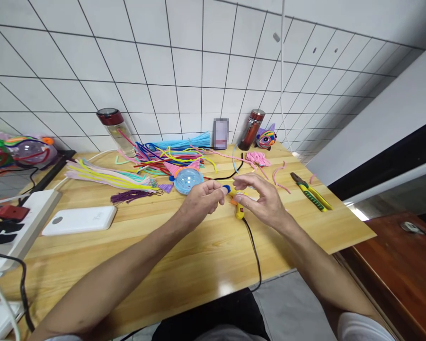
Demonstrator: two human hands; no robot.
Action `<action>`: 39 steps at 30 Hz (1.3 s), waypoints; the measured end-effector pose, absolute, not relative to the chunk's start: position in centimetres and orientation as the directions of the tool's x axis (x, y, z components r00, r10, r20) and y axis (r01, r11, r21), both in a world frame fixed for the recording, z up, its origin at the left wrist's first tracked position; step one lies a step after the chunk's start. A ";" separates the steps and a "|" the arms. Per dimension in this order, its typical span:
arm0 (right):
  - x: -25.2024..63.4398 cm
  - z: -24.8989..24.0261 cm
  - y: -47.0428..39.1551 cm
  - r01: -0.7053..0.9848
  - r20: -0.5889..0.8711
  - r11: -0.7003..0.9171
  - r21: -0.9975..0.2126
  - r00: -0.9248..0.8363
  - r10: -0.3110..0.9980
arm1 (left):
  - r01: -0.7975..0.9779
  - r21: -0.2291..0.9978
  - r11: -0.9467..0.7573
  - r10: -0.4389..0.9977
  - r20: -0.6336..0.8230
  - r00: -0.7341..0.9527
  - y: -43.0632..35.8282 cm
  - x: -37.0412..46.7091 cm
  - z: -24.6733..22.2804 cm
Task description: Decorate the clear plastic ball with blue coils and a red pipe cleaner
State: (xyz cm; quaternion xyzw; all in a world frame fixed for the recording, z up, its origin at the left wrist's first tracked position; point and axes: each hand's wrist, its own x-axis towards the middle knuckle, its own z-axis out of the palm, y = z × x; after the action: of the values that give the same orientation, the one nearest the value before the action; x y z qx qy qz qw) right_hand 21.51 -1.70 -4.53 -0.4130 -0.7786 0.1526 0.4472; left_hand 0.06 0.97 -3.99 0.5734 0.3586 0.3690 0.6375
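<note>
"Head view: what do we enter first?"

"One small tuft (227, 188): deep blue, fuzzy-edged, roughly rounded. Its finer make is too small for us to tell."

"Its place against the fingers?"

"At the fingertips of the left hand (201, 202). We see it pinched between thumb and forefinger, jutting toward the right hand (265, 198); the other fingers curl inward."

"The right hand's state?"

"Thumb and fingers parted in a loose curve, a clear gap between them, their tips near the tuft. One yellow glue gun (239, 212), black-corded, shows by the thumb; whether they touch, we cannot tell."

"What else do we list nearby?"

"One clear bluish dome (189, 180) with pink pointed pieces (195, 164), just beyond the left hand. One bundle of pale and yellow fuzzy stems (106, 179), farther left. One pair of pliers (309, 193), green-and-yellow-handled, well to the right. All rest on the wooden table (156, 270)."
</note>
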 end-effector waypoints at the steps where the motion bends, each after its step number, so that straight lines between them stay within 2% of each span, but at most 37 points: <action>1: 21.1 -4.6 -1.8 0.503 0.575 0.617 -0.605 -0.260 0.776 | -0.064 0.994 0.090 0.869 -0.047 0.493 0.8 0.2 -4.2; 6: 21.2 -5.5 -2.2 0.462 0.564 0.614 -0.640 -0.260 0.784 | -0.094 0.983 0.160 0.812 -0.076 0.579 0.2 0.8 -5.3; 10: 21.9 -5.7 -2.9 0.377 0.497 0.549 -0.746 -0.233 0.836 | -0.091 0.983 0.161 0.741 -0.059 0.669 0.0 1.0 -5.7; 13: 22.3 -6.1 -3.5 0.301 0.397 0.445 -0.843 -0.208 0.894 | -0.067 0.986 0.152 0.712 -0.062 0.699 -0.2 1.2 -5.8; 16: 22.9 -7.0 -3.8 0.220 0.237 0.272 -0.937 -0.174 0.956 | -0.028 0.994 0.109 0.744 -0.063 0.666 -0.5 1.2 -6.3; 18: 23.2 -7.8 -3.8 0.321 0.107 0.145 -0.936 -0.131 0.986 | 0.014 0.996 0.092 0.800 -0.082 0.595 -0.7 0.8 -6.9; 20: 23.2 -8.6 -3.5 0.578 -0.012 0.016 -0.816 -0.045 0.999 | 0.056 0.994 0.091 0.865 -0.107 0.490 -0.9 0.0 -8.0; 23: 22.6 -9.5 -2.8 0.871 -0.133 -0.163 -0.463 0.113 0.985 | 0.104 0.989 0.103 0.930 -0.133 0.344 -1.1 -1.4 -9.9; 26: 21.6 -10.1 -1.8 0.941 -0.182 -0.247 -0.232 0.207 0.961 | 0.117 0.985 0.124 0.950 -0.152 0.273 -1.2 -2.6 -11.5; 28: 21.2 -10.4 -1.1 0.953 -0.182 -0.256 -0.163 0.226 0.957 | 0.120 0.986 0.118 0.957 -0.145 0.250 -1.2 -3.2 -12.2; 30: 21.2 -10.8 -0.6 0.955 -0.165 -0.252 -0.156 0.226 0.960 | 0.124 0.987 0.100 0.965 -0.127 0.231 -1.1 -3.6 -12.4; 32: 21.7 -11.2 -0.4 0.939 -0.138 -0.260 -0.226 0.234 0.962 | 0.133 0.988 0.078 0.972 -0.105 0.211 -0.9 -4.1 -12.5; 33: 22.0 -11.4 -0.5 0.914 -0.123 -0.269 -0.302 0.243 0.962 | 0.138 0.988 0.066 0.975 -0.094 0.201 -0.9 -4.3 -12.5; 35: 22.5 -11.5 -1.0 0.799 -0.090 -0.254 -0.546 0.245 0.965 | 0.143 0.988 0.049 0.980 -0.076 0.186 -0.8 -4.9 -12.5; 37: 22.8 -11.1 -1.8 0.560 -0.063 -0.165 -0.812 0.198 0.978 | 0.139 0.989 0.044 0.982 -0.068 0.177 -0.9 -5.4 -12.7; 39: 22.7 -10.4 -2.5 0.301 -0.058 -0.085 -0.950 0.097 0.994 | 0.133 0.990 0.046 0.984 -0.068 0.167 -0.9 -5.7 -13.2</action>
State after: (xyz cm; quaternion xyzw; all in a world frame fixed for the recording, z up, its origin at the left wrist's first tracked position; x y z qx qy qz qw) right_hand 22.67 -2.55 -10.40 -0.6100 -0.5306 0.4125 0.4197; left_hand -5.73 -0.94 -13.16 0.5577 0.5004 0.4074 0.5221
